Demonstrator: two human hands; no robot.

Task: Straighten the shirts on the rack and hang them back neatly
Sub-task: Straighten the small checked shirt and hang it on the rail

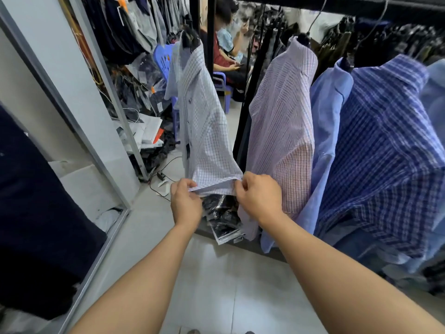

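Note:
A white shirt with a fine blue check (pixel 204 121) hangs on a dark hanger at the left end of the black rack rail (pixel 361 6). Its sleeve cuff is pulled toward me. My left hand (pixel 185 201) pinches the cuff's left edge and my right hand (pixel 260 196) pinches its right edge. To the right on the rail hang a pink striped shirt (pixel 284 131), a plain light blue shirt (pixel 330 131) and a dark blue plaid shirt (pixel 390 150), packed close together.
A black rack upright (pixel 210 44) stands behind the checked shirt. Bagged dark clothes (pixel 224 218) lie on the floor under my hands. A mirror frame (pixel 113 97) leans at the left beside piled goods and cables. People sit on blue plastic chairs (pixel 166 61) further back.

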